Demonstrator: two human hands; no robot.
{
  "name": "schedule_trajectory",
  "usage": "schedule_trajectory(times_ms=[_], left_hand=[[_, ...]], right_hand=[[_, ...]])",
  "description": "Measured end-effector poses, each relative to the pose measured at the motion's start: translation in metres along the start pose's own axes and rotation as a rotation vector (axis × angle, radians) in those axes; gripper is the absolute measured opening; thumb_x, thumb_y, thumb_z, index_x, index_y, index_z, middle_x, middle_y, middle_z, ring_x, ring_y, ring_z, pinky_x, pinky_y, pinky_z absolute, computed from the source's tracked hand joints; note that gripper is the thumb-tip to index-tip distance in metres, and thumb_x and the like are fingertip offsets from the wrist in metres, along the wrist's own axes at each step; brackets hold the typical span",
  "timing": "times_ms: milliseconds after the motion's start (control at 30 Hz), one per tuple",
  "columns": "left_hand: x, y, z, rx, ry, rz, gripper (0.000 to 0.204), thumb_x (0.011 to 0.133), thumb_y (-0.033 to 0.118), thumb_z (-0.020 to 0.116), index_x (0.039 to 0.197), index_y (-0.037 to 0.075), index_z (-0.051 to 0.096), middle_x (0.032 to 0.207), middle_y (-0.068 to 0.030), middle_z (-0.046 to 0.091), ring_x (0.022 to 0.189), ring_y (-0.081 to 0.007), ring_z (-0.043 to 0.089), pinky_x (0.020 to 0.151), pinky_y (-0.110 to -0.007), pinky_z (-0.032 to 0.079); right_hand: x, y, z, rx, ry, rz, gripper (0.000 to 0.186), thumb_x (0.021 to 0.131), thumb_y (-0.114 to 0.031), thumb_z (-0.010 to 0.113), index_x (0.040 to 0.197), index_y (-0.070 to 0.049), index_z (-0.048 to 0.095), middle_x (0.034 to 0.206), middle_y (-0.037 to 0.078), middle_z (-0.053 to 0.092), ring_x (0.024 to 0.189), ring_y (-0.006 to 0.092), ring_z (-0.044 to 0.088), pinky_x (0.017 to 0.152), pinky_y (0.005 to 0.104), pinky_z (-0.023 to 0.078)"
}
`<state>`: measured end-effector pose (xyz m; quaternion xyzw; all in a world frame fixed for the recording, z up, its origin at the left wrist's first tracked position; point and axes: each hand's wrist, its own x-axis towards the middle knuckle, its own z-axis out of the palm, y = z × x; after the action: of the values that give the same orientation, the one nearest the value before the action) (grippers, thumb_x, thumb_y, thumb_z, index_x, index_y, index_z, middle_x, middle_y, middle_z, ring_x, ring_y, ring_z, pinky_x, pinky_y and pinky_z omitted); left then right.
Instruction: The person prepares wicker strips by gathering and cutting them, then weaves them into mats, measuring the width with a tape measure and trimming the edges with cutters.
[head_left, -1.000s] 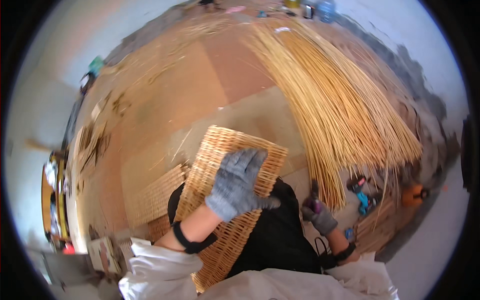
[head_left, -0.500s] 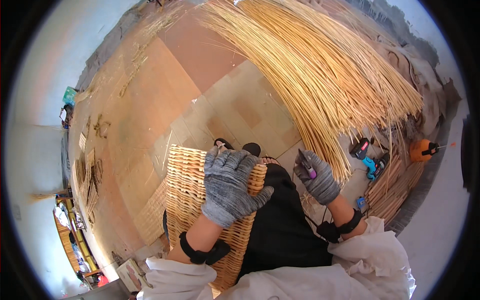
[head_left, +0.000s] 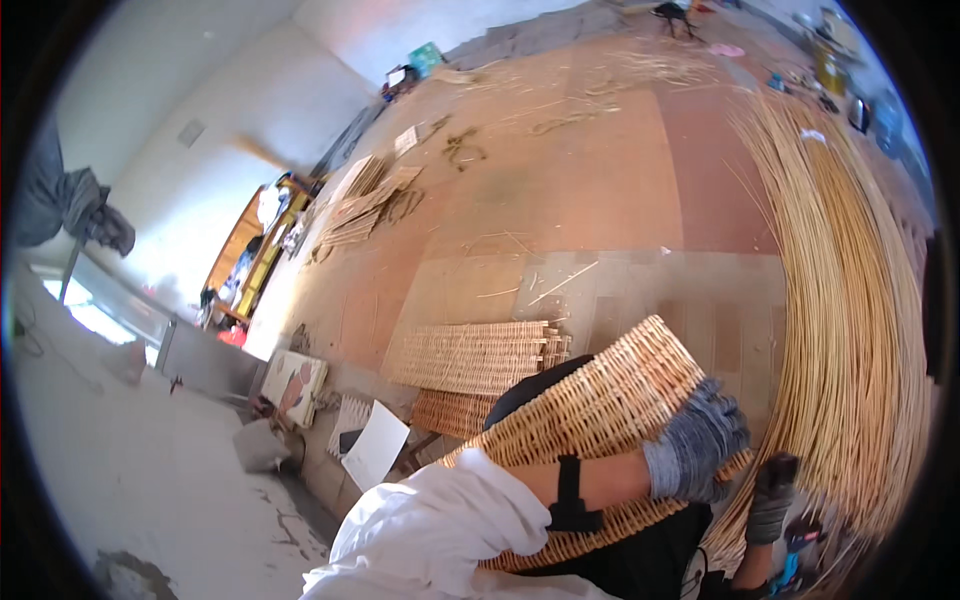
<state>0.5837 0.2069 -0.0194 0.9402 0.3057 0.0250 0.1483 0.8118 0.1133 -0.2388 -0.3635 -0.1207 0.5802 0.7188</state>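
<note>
A tan woven wicker panel [head_left: 590,405] lies slanted across my lap, its far end up and to the right. My left hand [head_left: 698,440], in a grey knit glove, is closed over the panel's right edge, with the forearm across the weave. Right of the panel, beside the long canes, my gloved right hand [head_left: 768,505] is raised with its fingers closed. Something dark shows at its top, too shadowed and blurred to name. Behind the held panel, more woven panels [head_left: 470,358] lie stacked at the left.
A long bundle of straw-coloured canes [head_left: 850,300] spreads along the right. A blue power tool [head_left: 790,570] lies at lower right. White paper [head_left: 376,446] and a patterned box [head_left: 294,388] sit at left. Flat woven pieces [head_left: 365,205] and a shelf [head_left: 250,255] stand farther off.
The view has swung left, bringing the stacked panels and paper into sight. The held panel now slants rightward, with my left hand still on it. The purple-and-black tool in my right hand no longer shows clearly.
</note>
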Motion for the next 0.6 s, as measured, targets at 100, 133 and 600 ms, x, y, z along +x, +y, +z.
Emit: schedule_trajectory(times_ms=[100, 133, 600], left_hand=[[-0.014, -0.005, -0.010, 0.045, -0.047, -0.053, 0.061, 0.061, 0.052, 0.051, 0.104, 0.010, 0.054, 0.105, -0.0069, 0.051, 0.103, -0.0240, 0.041, 0.096, -0.043, 0.018], [-0.007, -0.005, -0.001, 0.023, -0.064, -0.021, 0.061, 0.062, 0.053, 0.050, 0.105, 0.010, 0.054, 0.107, -0.0067, 0.050, 0.104, -0.0240, 0.041, 0.096, -0.044, 0.017], [-0.003, -0.003, 0.000, 0.007, 0.053, -0.054, 0.055, 0.058, 0.046, 0.054, 0.096, 0.007, 0.057, 0.098, -0.0077, 0.054, 0.097, -0.0242, 0.045, 0.095, -0.040, 0.021]], right_hand=[[-0.015, -0.011, 0.071, -1.560, -0.377, -0.425, 0.014, 0.082, -0.003, 0.040, 0.092, -0.002, 0.049, 0.071, -0.003, 0.044, 0.061, 0.0138, 0.046, 0.055, 0.0260, 0.041], [-0.008, -0.008, 0.037, -1.208, -0.163, -0.394, 0.012, 0.082, -0.005, 0.041, 0.090, -0.003, 0.050, 0.075, 0.003, 0.049, 0.061, 0.0181, 0.050, 0.053, 0.0284, 0.041], [-0.020, -0.026, 0.088, -1.475, -0.360, -0.388, 0.010, 0.072, -0.002, 0.052, 0.081, -0.006, 0.050, 0.072, 0.005, 0.051, 0.053, 0.0169, 0.049, 0.052, 0.0248, 0.041]])
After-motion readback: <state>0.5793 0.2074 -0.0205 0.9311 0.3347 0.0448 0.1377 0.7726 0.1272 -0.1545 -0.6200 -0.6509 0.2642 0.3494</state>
